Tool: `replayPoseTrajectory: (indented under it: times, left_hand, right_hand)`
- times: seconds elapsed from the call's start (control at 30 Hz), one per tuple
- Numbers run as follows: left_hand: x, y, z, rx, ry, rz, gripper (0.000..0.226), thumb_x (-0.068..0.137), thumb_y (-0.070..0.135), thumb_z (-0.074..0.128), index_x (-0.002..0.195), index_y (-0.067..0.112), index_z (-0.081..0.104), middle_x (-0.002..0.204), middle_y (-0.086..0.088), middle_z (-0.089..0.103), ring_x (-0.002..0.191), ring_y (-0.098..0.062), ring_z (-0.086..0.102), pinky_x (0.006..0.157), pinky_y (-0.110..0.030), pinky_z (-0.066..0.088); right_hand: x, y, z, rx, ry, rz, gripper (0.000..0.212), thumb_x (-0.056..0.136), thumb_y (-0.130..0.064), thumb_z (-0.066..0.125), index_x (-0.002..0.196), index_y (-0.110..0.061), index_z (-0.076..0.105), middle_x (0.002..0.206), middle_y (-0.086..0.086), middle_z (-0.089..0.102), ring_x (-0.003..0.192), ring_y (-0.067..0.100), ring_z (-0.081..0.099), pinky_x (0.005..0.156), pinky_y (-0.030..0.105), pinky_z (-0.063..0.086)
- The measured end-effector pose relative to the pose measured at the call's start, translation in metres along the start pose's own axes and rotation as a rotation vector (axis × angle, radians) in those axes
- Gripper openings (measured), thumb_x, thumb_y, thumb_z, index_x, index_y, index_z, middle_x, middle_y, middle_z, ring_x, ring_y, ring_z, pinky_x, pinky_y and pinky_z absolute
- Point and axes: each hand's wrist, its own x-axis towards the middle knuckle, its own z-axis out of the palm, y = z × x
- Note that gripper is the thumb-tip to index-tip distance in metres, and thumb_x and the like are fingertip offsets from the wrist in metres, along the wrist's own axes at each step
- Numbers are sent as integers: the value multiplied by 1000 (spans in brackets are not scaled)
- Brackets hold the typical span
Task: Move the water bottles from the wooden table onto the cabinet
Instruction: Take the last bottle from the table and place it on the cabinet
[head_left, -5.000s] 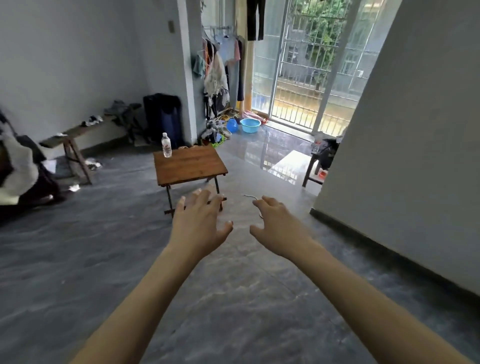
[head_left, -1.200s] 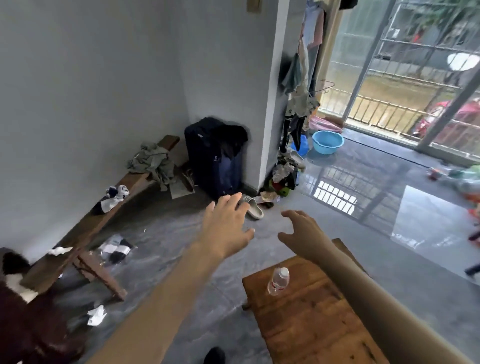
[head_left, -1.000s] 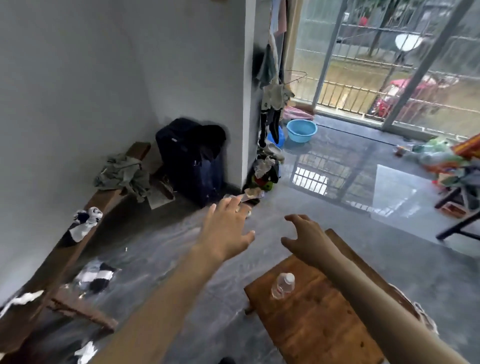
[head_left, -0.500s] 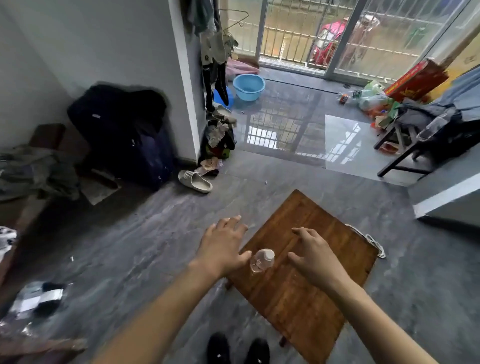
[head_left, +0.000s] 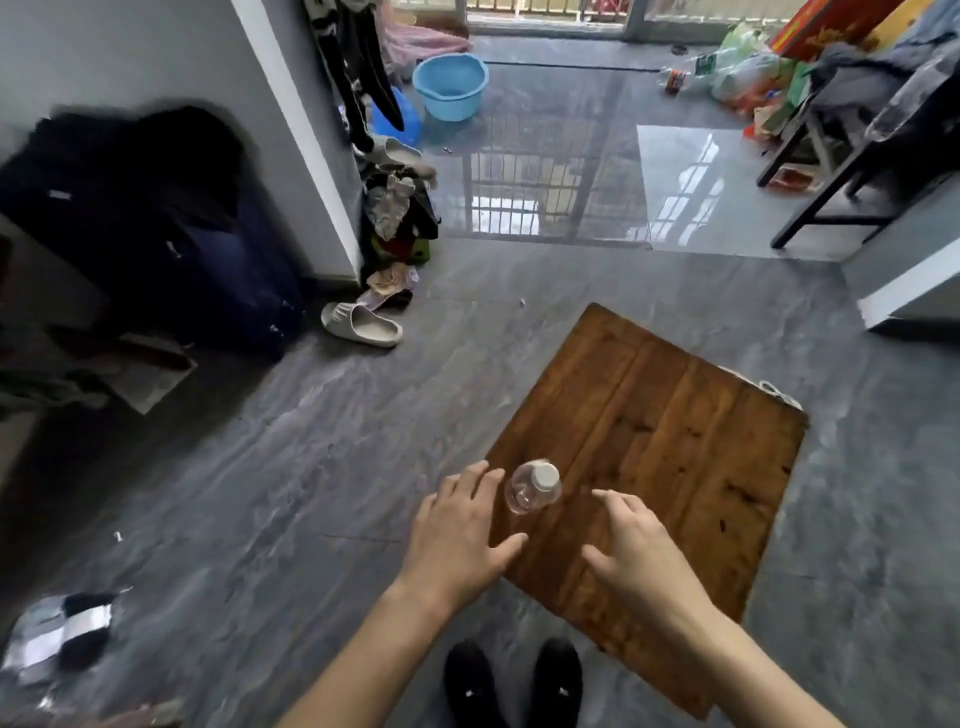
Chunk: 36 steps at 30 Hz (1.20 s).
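Observation:
A clear water bottle with a white cap stands upright near the left corner of the wooden table, seen from above. My left hand hovers just left of the bottle, fingers spread, holding nothing. My right hand is to the bottle's right over the tabletop, fingers apart and curved, also holding nothing. Neither hand touches the bottle. No cabinet is clearly in view.
My black shoes stand at the table's near edge. A dark suitcase and slippers lie left by the wall. A blue basin sits far back. A dark stool and a wall corner are at the right.
I have walked up to the table and now look straight down at it. Both hands have dropped closer to the bottle, one on each side.

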Motion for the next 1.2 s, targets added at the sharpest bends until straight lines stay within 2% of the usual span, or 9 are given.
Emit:
replayPoseTrajectory:
  times: [0.27, 0.5, 0.6, 0.67, 0.73, 0.87, 1.03, 1.13, 1.2]
  left_hand:
    - [38, -10, 66, -97, 38, 8, 100, 80, 62, 72, 158, 26, 22, 163, 8, 29, 146, -15, 33, 114, -39, 38]
    - [85, -26, 113, -312, 45, 39, 108, 70, 47, 89, 157, 24, 29, 159, 5, 35, 146, -14, 33, 119, -38, 33]
    - [94, -25, 132, -473, 86, 39, 91, 70, 36, 90, 146, 29, 42, 144, 9, 50, 131, -6, 46, 111, -26, 40]
    - [97, -26, 138, -564, 125, 28, 72, 71, 28, 90, 131, 33, 51, 123, 16, 62, 112, 5, 58, 95, -15, 47]
    - [98, -26, 136, -601, 156, 24, 64, 71, 26, 91, 123, 33, 55, 112, 18, 67, 104, 10, 62, 84, -6, 46]
    - [97, -16, 103, -649, 261, 56, 65, 68, 30, 94, 120, 35, 55, 107, 19, 70, 102, 6, 65, 86, -5, 45]
    - [85, 25, 13, -643, 274, 169, 73, 67, 34, 95, 124, 25, 51, 114, 14, 68, 107, -2, 66, 94, -18, 52]
    - [70, 62, -54, -668, 243, 250, 75, 67, 35, 95, 127, 22, 53, 118, 14, 68, 110, 0, 65, 96, -19, 52]
    - [57, 89, -99, -707, 242, 298, 75, 66, 36, 93, 128, 26, 53, 117, 16, 69, 111, 1, 65, 96, -15, 50]
  right_hand:
    - [40, 42, 59, 15, -63, 20, 68, 85, -30, 63, 147, -17, 39, 147, 2, 45, 133, 19, 45, 106, 32, 43]
    - [76, 66, 100, 53, -80, 21, 68, 87, -28, 61, 149, -17, 36, 150, 2, 42, 135, 19, 42, 109, 32, 40]
    - [83, 73, 115, 68, -89, 14, 68, 87, -27, 61, 149, -17, 36, 150, 3, 42, 135, 19, 43, 108, 33, 42]
    - [85, 76, 120, 64, -103, 7, 68, 87, -28, 61, 149, -18, 35, 150, 2, 41, 135, 19, 43, 108, 33, 42]
    - [87, 77, 121, 54, -114, 0, 68, 87, -29, 61, 149, -19, 35, 150, 1, 41, 135, 19, 42, 108, 33, 41]
    - [92, 72, 104, 100, -93, 11, 69, 87, -29, 63, 149, -21, 35, 147, 0, 44, 133, 17, 44, 109, 31, 40]
    - [74, 53, 46, 304, -57, 62, 66, 87, -28, 68, 146, -22, 40, 140, -1, 53, 128, 15, 51, 103, 25, 41]
    - [54, 35, -9, 607, -8, 90, 52, 89, -26, 66, 139, -23, 50, 133, -4, 60, 116, 8, 58, 93, 20, 47]
    - [35, 21, -49, 910, -14, 142, 41, 94, -24, 60, 134, -22, 54, 129, -2, 63, 110, 8, 63, 92, 26, 53]
